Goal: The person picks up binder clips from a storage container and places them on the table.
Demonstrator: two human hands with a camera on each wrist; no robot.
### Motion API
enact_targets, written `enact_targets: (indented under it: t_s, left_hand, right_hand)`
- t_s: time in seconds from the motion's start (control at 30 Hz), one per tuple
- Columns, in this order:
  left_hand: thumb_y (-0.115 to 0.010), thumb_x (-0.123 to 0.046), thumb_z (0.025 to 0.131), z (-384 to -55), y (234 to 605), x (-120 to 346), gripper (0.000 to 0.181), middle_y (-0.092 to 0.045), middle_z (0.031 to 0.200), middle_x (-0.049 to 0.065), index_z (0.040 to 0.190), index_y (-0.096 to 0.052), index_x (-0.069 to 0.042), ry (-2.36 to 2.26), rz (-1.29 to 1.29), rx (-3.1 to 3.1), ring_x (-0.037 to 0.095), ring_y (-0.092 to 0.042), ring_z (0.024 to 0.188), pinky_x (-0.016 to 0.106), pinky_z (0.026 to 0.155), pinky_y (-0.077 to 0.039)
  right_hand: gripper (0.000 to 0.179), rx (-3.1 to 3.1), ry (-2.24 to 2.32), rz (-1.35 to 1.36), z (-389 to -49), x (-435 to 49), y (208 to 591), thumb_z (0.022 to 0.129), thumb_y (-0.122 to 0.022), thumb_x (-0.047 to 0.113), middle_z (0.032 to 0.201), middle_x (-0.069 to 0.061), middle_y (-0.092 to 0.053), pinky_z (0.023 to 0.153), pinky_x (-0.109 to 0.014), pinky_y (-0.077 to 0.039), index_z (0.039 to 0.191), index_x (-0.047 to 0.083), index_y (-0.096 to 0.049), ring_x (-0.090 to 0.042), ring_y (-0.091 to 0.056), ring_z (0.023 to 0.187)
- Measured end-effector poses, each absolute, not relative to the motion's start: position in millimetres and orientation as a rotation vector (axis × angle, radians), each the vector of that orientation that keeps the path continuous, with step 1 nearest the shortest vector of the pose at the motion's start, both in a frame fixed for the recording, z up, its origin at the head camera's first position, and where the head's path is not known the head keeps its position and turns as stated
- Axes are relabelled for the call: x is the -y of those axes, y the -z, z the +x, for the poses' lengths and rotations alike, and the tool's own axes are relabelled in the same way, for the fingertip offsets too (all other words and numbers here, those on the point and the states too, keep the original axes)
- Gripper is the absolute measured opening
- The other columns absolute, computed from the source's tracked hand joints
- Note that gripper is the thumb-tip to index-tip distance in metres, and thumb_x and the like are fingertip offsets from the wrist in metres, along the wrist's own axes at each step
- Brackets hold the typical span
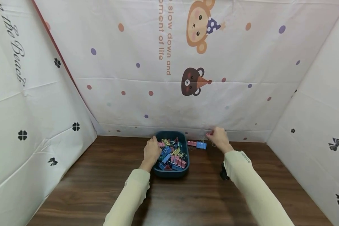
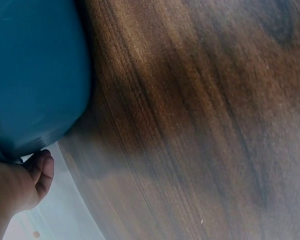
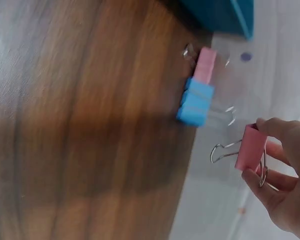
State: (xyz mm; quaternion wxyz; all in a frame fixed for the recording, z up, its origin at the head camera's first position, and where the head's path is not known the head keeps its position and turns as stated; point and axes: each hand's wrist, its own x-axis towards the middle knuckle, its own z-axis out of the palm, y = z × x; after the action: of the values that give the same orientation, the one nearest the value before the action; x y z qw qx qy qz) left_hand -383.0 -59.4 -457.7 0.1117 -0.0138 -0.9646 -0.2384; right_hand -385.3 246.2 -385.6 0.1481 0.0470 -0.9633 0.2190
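My left hand point(image 1: 152, 151) grips the left wall of a dark teal bin point(image 1: 170, 174), thumb and fingers on either side of its rim. Inside the bin lies a jumble of pink, blue and yellowish binder clips point(image 1: 166, 152). Right of it, my right hand point(image 1: 218, 138) pinches a pink binder clip point(image 3: 251, 148) between thumb and fingertips, its wire handles sticking out on both sides. Between that hand and the bin, a blue binder clip point(image 3: 196, 102) and another pink binder clip point(image 3: 205, 65) sit end to end in a row at the table's back edge.
The brown wooden table point(image 1: 101, 188) ends at a white printed cloth point(image 1: 147, 100) hanging behind it. Similar white cloths flank it at left point(image 1: 39, 131) and right point(image 1: 313, 119). A small black object point(image 1: 223, 172) shows beside my right sleeve.
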Motion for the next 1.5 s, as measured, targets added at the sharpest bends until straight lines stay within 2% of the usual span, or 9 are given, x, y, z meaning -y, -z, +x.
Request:
enact_targets:
  t_s: [0.1,0.23,0.4,0.6,0.73,0.93,1.13,1.37,1.5]
  left_hand:
    - [-0.066,-0.010,0.095,-384,460,62,0.062,-0.057,0.140,0.027,0.149,-0.041,0.008,0.682,-0.033,2.840,0.038,-0.059,0.126,0.050,0.099,-0.055]
    - [-0.066,-0.010,0.095,-385,461,63,0.062,-0.058,0.139,0.027,0.149,-0.042,0.008,0.674,-0.022,2.841,0.038,-0.059,0.126,0.050,0.100,-0.055]
    - [-0.067,-0.009,0.095,-384,463,62,0.061,-0.058,0.138,0.028,0.148,-0.043,0.008,0.684,-0.037,2.827,0.039,-0.060,0.125,0.050,0.100,-0.055]
    - [-0.066,-0.009,0.096,-384,466,58,0.062,-0.057,0.140,0.027,0.150,-0.041,0.009,0.673,-0.045,2.835,0.038,-0.059,0.126,0.047,0.100,-0.056]
    - [-0.066,-0.009,0.096,-386,463,57,0.061,-0.058,0.139,0.027,0.149,-0.043,0.009,0.663,-0.057,2.819,0.037,-0.060,0.124,0.047,0.097,-0.057]
    - [-0.067,-0.011,0.096,-387,460,57,0.062,-0.057,0.141,0.026,0.149,-0.042,0.008,0.651,-0.032,2.836,0.036,-0.059,0.127,0.046,0.101,-0.055]
    - [-0.066,-0.011,0.097,-385,459,55,0.061,-0.057,0.140,0.026,0.149,-0.042,0.007,0.672,-0.043,2.834,0.037,-0.060,0.126,0.047,0.100,-0.056]
    - [-0.068,-0.010,0.095,-383,459,57,0.060,-0.059,0.137,0.027,0.148,-0.044,0.008,0.677,-0.032,2.806,0.038,-0.061,0.122,0.048,0.099,-0.056]
    - [-0.067,-0.010,0.096,-385,460,59,0.061,-0.059,0.136,0.027,0.148,-0.043,0.008,0.664,-0.036,2.810,0.037,-0.061,0.122,0.047,0.098,-0.057]
  right_hand:
    - [0.027,2.789,-0.637,0.065,-383,-252,397,0.096,-0.069,0.014,0.066,-0.015,-0.070,0.060,-0.044,-0.056,0.075,-0.003,-0.071,-0.022,-0.062,0.051]
    - [0.027,2.855,-0.682,0.000,-388,-258,416,0.097,-0.068,0.016,0.066,-0.013,-0.071,0.052,-0.036,-0.052,0.080,-0.004,-0.074,-0.020,-0.061,0.051]
    - [0.026,2.907,-0.728,-0.041,-400,-263,433,0.096,-0.069,0.017,0.068,-0.014,-0.072,0.051,-0.035,-0.051,0.085,-0.006,-0.076,-0.020,-0.063,0.051]
    - [0.036,2.965,-0.698,-0.125,-411,-269,444,0.096,-0.072,0.022,0.064,-0.013,-0.071,0.045,-0.030,-0.044,0.070,-0.003,-0.069,-0.020,-0.061,0.049]
    - [0.036,2.978,-0.693,-0.131,-416,-269,447,0.097,-0.071,0.022,0.066,-0.015,-0.073,0.044,-0.030,-0.047,0.073,-0.004,-0.072,-0.017,-0.060,0.045]
    - [0.035,2.974,-0.699,-0.090,-415,-260,442,0.099,-0.067,0.020,0.070,-0.018,-0.074,0.048,-0.032,-0.049,0.077,-0.007,-0.072,-0.014,-0.057,0.042]
    - [0.032,2.986,-0.640,-0.050,-415,-262,437,0.101,-0.059,0.016,0.066,-0.016,-0.070,0.048,-0.032,-0.047,0.083,-0.007,-0.071,-0.019,-0.060,0.048]
    - [0.034,2.993,-0.542,-0.032,-416,-257,414,0.099,-0.053,0.013,0.060,-0.007,-0.048,0.049,-0.034,-0.039,0.066,0.006,-0.049,-0.020,-0.048,0.053]
    - [0.029,2.969,-0.485,0.033,-415,-245,393,0.097,-0.055,0.013,0.059,-0.003,-0.047,0.049,-0.032,-0.036,0.069,0.007,-0.054,-0.017,-0.045,0.054]
